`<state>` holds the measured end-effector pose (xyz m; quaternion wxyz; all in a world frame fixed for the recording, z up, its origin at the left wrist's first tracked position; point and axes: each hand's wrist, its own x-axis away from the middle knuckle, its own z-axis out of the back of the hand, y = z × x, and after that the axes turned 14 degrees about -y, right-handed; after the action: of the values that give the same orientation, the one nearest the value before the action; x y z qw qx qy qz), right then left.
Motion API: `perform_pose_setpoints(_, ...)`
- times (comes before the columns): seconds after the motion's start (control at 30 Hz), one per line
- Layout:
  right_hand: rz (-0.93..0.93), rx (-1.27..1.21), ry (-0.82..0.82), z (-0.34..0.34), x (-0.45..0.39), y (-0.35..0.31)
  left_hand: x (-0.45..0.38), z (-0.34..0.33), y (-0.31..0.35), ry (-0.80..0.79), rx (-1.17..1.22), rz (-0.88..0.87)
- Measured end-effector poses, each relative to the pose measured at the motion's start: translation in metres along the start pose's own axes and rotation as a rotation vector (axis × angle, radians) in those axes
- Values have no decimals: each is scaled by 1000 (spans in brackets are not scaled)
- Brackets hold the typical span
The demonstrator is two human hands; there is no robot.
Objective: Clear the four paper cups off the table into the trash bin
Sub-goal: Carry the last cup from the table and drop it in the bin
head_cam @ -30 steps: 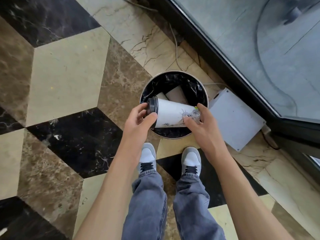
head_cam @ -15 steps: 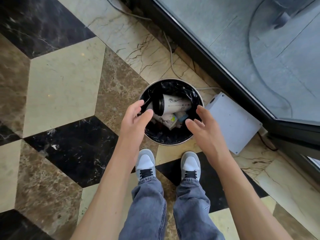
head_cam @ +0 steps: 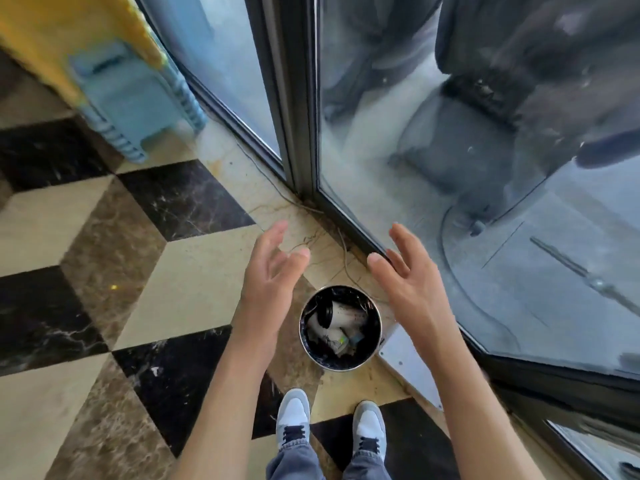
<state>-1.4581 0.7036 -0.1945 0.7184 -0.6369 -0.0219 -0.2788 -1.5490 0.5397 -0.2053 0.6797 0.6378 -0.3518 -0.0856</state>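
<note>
A round metal trash bin (head_cam: 376, 344) with a black liner stands on the marble floor in front of my feet. Inside it lies a white paper cup (head_cam: 346, 315) with a black lid, on its side, on top of other white cups (head_cam: 334, 336). My left hand (head_cam: 268, 271) hovers above and to the left of the bin, fingers spread, empty. My right hand (head_cam: 407, 275) hovers above and to the right of it, also spread and empty. No table is in view.
A glass wall with dark frames (head_cam: 298, 98) runs along the right. A white flat box (head_cam: 412, 365) lies on the floor just right of the bin. Thin cables (head_cam: 343, 251) trail behind the bin. A blue stool (head_cam: 138, 98) stands at the upper left.
Both hands let go of the lidded cup, which dropped into the bin. The hands then rose and spread apart, and the view tilted up toward the glass wall.
</note>
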Motion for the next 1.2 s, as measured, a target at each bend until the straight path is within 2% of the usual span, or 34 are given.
perform_pose_setpoints(0.13,180,-4,-16,17,42,-127,51,5,129,43,-45,-214)
perform_pose_setpoints(0.3,383,0,-25,23,101,-265,121,14,261,86,-32,-430)
perform_pose_setpoints(0.43,517,51,-43,23,149,-355,174,22,343,123,-72,-561)
perform_pose_setpoints(0.6,639,-15,-66,15,179,-422,215,36,405,209,-79,-679)
perform_pose_setpoints(0.8,732,19,-121,-4,199,-461,254,62,440,269,-131,-736)
perform_pose_setpoints(0.97,790,58,-221,-24,208,-473,286,77,438,405,-99,-752)
perform_pose_setpoints(1.13,861,71,-419,-43,220,-472,332,74,412,593,-61,-745)
perform_pose_setpoints(1.2,880,60,-547,-57,234,-471,360,69,396,701,-39,-741)
